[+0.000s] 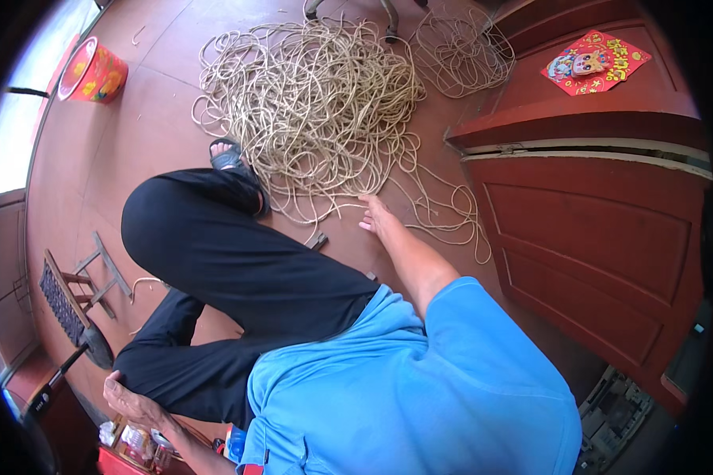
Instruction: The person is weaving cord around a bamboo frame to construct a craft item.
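A big loose heap of pale tan rope [317,103] lies on the floor in front of me, many loops tangled over one another. At the near edge of this heap is my right hand [378,215], its fingers closed on a single strand that runs off to the left. My left hand [133,402] is low at the left, beside my bent knee. Its fingers are loosely bent and apart, with nothing visible in them. My sandalled foot [228,157] touches the left edge of the heap.
A smaller coil of thin cord [466,54] lies at the far right near a red wooden cabinet [586,237]. A red patterned bucket [93,73] stands far left. A small stool [67,297] lies at the left, and a red tray [119,461] of small items is below my left hand.
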